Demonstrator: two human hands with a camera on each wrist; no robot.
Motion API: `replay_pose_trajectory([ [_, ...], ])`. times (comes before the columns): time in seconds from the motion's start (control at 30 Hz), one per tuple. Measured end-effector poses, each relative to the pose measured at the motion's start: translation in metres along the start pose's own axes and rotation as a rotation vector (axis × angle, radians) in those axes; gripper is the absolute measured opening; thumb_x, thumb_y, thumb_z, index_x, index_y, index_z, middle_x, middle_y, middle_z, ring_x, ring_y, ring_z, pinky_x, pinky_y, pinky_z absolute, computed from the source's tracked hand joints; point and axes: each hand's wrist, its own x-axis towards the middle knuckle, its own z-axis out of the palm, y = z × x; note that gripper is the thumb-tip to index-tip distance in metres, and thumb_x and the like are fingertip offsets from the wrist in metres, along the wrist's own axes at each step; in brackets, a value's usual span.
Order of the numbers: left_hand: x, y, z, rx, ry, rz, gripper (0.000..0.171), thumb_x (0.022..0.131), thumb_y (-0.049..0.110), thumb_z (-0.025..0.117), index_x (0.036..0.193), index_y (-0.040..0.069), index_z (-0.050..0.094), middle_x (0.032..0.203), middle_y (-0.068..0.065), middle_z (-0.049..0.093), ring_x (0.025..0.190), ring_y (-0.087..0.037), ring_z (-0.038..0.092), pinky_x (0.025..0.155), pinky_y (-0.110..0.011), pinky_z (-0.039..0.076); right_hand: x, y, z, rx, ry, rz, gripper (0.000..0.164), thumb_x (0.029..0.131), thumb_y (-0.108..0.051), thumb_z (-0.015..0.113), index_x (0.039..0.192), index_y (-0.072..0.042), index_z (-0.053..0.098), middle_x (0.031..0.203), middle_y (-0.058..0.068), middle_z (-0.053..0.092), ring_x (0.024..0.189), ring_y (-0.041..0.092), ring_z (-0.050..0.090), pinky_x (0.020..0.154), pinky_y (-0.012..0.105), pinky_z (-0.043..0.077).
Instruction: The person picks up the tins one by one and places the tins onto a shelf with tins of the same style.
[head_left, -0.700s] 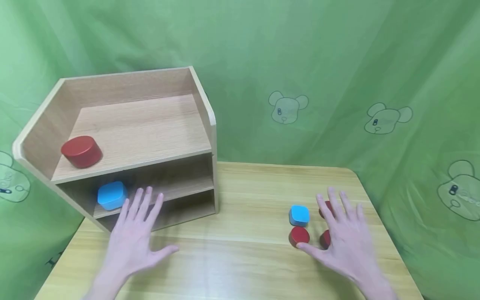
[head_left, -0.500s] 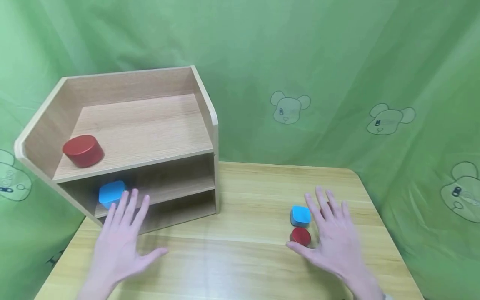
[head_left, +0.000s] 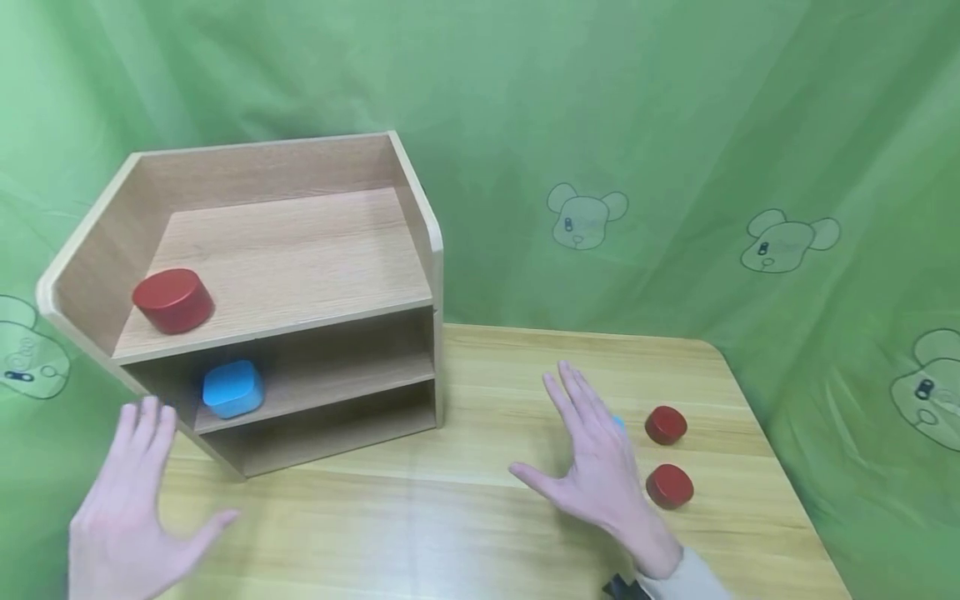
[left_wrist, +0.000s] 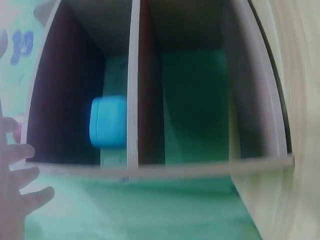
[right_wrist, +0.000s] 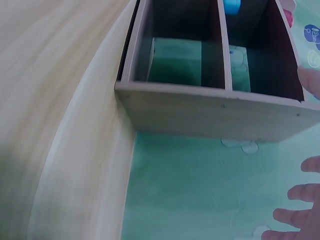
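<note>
My left hand (head_left: 131, 508) hovers with spread fingers left of the wooden shelf unit's (head_left: 300, 329) lower front corner, holding nothing. A red round block (head_left: 174, 302) sits on the unit's top board at the left. Below it, a blue rounded-square block (head_left: 233, 389) lies on the middle shelf; the left wrist view also shows that blue block (left_wrist: 109, 122). My right hand (head_left: 596, 467) is over the table, fingers straight, thumb out, nothing held. It covers most of a second blue block (head_left: 618, 422). Two red round blocks (head_left: 666, 425) (head_left: 670, 486) lie to its right.
The wooden table (head_left: 480, 533) runs under both hands, its rounded far right corner close to the green curtain (head_left: 480, 100). The shelf unit's right side panel (head_left: 438, 333) stands between the shelves and the table's right half. Its bottom compartment (head_left: 337, 429) opens toward me.
Both hands have moved left, still open. The left hand no longer overlaps the shelf front. The right hand has uncovered two red blocks and now hides most of the blue one and another red one.
</note>
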Motion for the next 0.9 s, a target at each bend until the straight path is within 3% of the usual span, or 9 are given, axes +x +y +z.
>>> replay_pose_trajectory([
  [0.17, -0.004, -0.017, -0.002, -0.082, 0.169, -0.047, 0.116, 0.084, 0.089, 0.057, 0.153, -0.004, 0.049, 0.161, -0.026, 0.047, 0.160, -0.023, 0.036, 0.130, -0.007, 0.021, 0.014, -0.010, 0.019, 0.132, 0.056, -0.017, 0.106, 0.082, -0.073, 0.075, 0.165, -0.022, 0.035, 0.172, 0.008, 0.038, 0.150, 0.042, 0.047, 0.111, 0.074, 0.053],
  [0.27, -0.006, -0.028, 0.000, -0.177, 0.232, -0.078, 0.114, 0.083, 0.084, 0.065, 0.153, -0.005, 0.048, 0.159, -0.029, 0.048, 0.155, -0.006, 0.041, 0.129, -0.007, 0.027, 0.023, -0.016, 0.029, 0.226, 0.089, -0.024, 0.099, 0.084, -0.065, 0.079, 0.162, -0.019, 0.041, 0.169, 0.009, 0.043, 0.148, 0.041, 0.050, 0.113, 0.073, 0.051],
  [0.33, -0.007, -0.034, 0.002, -0.241, 0.230, -0.131, 0.109, 0.084, 0.077, 0.071, 0.156, -0.001, 0.045, 0.163, -0.023, 0.047, 0.148, 0.007, 0.043, 0.126, -0.004, 0.031, 0.029, -0.021, 0.033, 0.281, 0.091, -0.013, 0.095, 0.083, -0.054, 0.084, 0.160, -0.016, 0.045, 0.167, 0.009, 0.046, 0.148, 0.040, 0.051, 0.115, 0.071, 0.051],
  [0.4, -0.007, -0.040, 0.005, -0.319, 0.231, -0.183, 0.098, 0.086, 0.057, 0.080, 0.158, 0.002, 0.044, 0.164, -0.013, 0.049, 0.143, 0.011, 0.045, 0.121, -0.002, 0.035, 0.035, -0.026, 0.037, 0.353, 0.077, 0.008, 0.092, 0.082, -0.043, 0.087, 0.159, -0.015, 0.046, 0.166, 0.009, 0.048, 0.147, 0.037, 0.053, 0.115, 0.066, 0.054],
  [0.5, -0.004, -0.046, 0.014, -0.414, 0.250, -0.233, 0.087, 0.083, 0.022, 0.085, 0.157, 0.000, 0.044, 0.161, -0.001, 0.051, 0.140, 0.007, 0.049, 0.119, -0.003, 0.040, 0.045, -0.033, 0.042, 0.458, 0.044, 0.054, 0.089, 0.081, -0.031, 0.090, 0.158, -0.016, 0.047, 0.163, 0.008, 0.052, 0.143, 0.033, 0.057, 0.112, 0.055, 0.061],
  [0.57, -0.002, -0.049, 0.021, -0.460, 0.279, -0.247, 0.086, 0.077, 0.003, 0.082, 0.154, -0.003, 0.046, 0.159, 0.000, 0.053, 0.140, 0.002, 0.052, 0.117, -0.004, 0.044, 0.053, -0.037, 0.047, 0.532, 0.034, 0.083, 0.087, 0.082, -0.026, 0.091, 0.157, -0.018, 0.048, 0.158, 0.007, 0.056, 0.138, 0.031, 0.060, 0.107, 0.049, 0.064],
  [0.77, 0.004, -0.055, 0.035, -0.487, 0.279, -0.296, 0.093, 0.070, -0.015, 0.078, 0.155, 0.002, 0.045, 0.159, -0.006, 0.055, 0.136, 0.003, 0.057, 0.110, -0.003, 0.049, 0.070, -0.048, 0.058, 0.672, 0.058, 0.104, 0.077, 0.083, -0.019, 0.090, 0.151, -0.014, 0.054, 0.148, 0.013, 0.063, 0.129, 0.033, 0.066, 0.101, 0.042, 0.068],
  [0.9, 0.009, -0.056, 0.041, -0.526, 0.300, -0.313, 0.092, 0.068, -0.019, 0.076, 0.153, 0.001, 0.047, 0.154, -0.002, 0.060, 0.127, 0.004, 0.062, 0.103, -0.002, 0.053, 0.079, -0.057, 0.062, 0.736, 0.074, 0.117, 0.072, 0.084, -0.015, 0.089, 0.149, -0.013, 0.056, 0.146, 0.013, 0.064, 0.127, 0.034, 0.067, 0.099, 0.039, 0.068],
])
